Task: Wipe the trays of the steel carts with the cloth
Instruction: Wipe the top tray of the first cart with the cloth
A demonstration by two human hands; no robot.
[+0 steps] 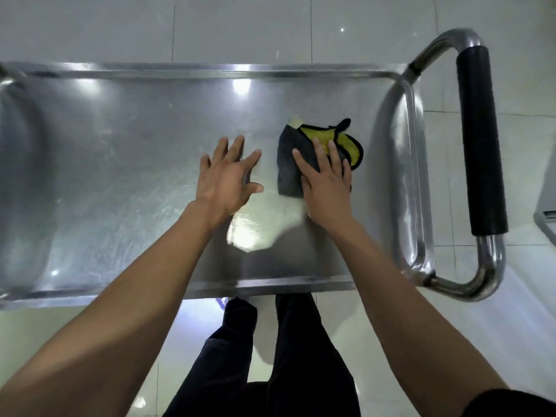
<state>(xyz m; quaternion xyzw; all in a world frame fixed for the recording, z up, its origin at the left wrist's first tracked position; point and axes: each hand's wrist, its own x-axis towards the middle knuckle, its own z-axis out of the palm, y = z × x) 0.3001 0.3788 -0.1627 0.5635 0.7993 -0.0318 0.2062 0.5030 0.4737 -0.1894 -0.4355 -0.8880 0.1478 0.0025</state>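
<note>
Top tray [126, 152] of the steel cart [406, 164], seen from above. Cloth [293, 164], grey with a yellow face and black edging, lies folded on the tray's right half, near the handle end.

Right hand [326, 188]: grip flat, fingers straight and spread, pressing down on the cloth's near-right part. It pins the cloth rather than clasping it. Left hand [225, 176]: grip wide open, fingers splayed, holding nothing, over bare steel just left of the cloth. I cannot tell whether the palm touches the tray or floats above it.

My read on the step: wiping the top tray. To do it well I would keep the palm flat on the cloth, load it evenly so it slides instead of bunching, run long overlapping passes toward the left end, and work into the raised rim and corners. The left hand could steady the cart so it does not roll.

Poorly seen: far-left end of the tray is smeared and cut off. Glare patches hide any residue. Lower trays sit beneath and out of sight. Handle [481, 139] with black sleeve is clear; another steel edge at far right is mostly cropped.
</note>
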